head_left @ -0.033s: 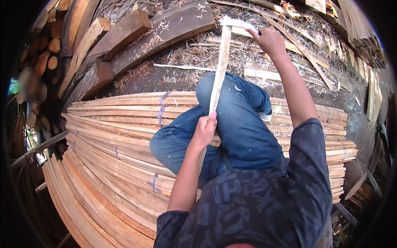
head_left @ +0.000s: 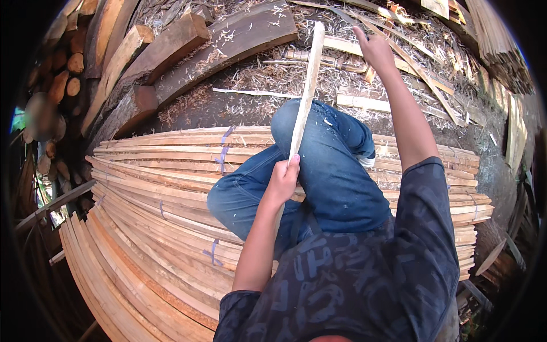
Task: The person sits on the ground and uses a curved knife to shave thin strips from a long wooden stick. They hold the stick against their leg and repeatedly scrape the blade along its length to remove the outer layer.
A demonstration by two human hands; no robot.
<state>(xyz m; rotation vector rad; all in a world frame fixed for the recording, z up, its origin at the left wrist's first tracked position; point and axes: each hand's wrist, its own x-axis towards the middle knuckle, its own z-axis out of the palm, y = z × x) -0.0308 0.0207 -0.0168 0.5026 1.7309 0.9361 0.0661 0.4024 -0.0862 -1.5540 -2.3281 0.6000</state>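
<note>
I sit on a stack of thin wooden slats [head_left: 159, 188], my knees in blue jeans [head_left: 330, 165] drawn up. My left hand [head_left: 283, 178] grips the lower part of a long pale slat [head_left: 306, 91], which stands tilted over my knee with its top end pointing away from me. My right hand [head_left: 374, 50] is stretched out far ahead, to the right of the slat's top end and apart from it, fingers loose and holding nothing that I can see. It hovers over shavings beside a long tool [head_left: 319, 60] lying on the ground.
Thick dark timber beams [head_left: 228, 40] and logs [head_left: 62, 80] lie at the upper left. Wood shavings and loose strips [head_left: 376, 105] cover the ground ahead. More slat stacks [head_left: 501, 51] stand at the right.
My right hand has let go of the slat's top end and moved off to the right. The slat's top has swung slightly left; my left hand keeps its grip.
</note>
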